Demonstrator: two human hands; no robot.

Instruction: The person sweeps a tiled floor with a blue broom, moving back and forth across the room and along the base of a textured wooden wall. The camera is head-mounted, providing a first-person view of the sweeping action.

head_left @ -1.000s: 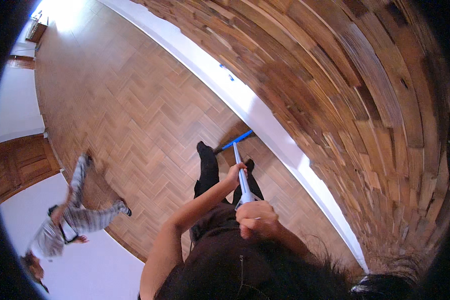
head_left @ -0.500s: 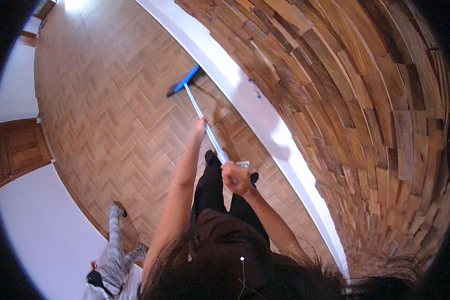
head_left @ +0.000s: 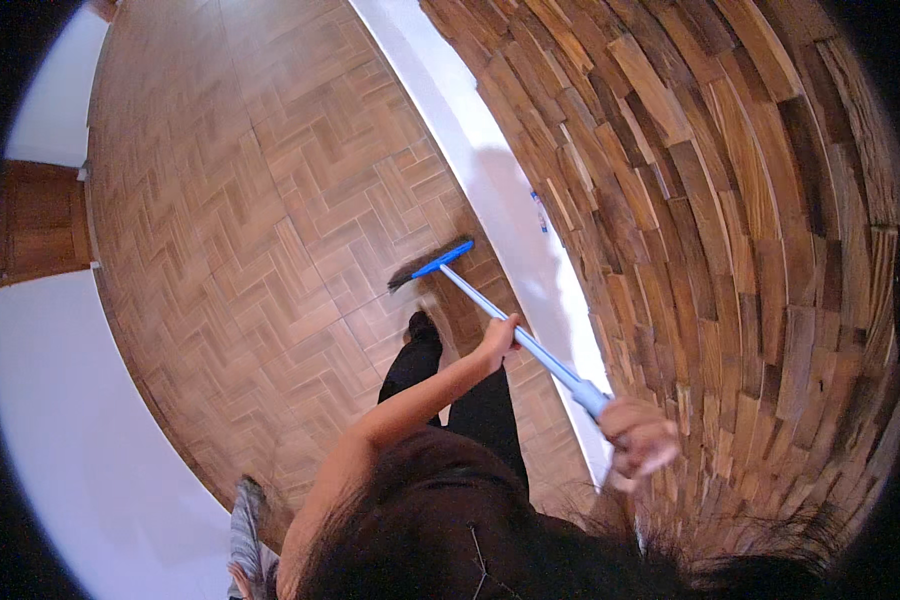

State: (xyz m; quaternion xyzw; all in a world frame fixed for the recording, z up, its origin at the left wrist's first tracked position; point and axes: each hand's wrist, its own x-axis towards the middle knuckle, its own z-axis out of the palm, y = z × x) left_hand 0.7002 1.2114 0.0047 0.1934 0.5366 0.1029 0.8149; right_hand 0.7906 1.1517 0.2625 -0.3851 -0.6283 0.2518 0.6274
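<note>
Left hand [head_left: 500, 342] and right hand [head_left: 638, 437] are gripping a broom [head_left: 444, 261], curled round its pole [head_left: 545, 354]; any wide swing is risking a scraped wall [head_left: 505, 225].

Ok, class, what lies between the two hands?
In the head view, the broom handle spans the gap between left hand and right hand.

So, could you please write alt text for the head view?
A blue broom is held over a herringbone floor, with the left hand partway along its pole and the right hand near the top. A wooden wall rises at right; a brown door and part of another person show at left.
</note>
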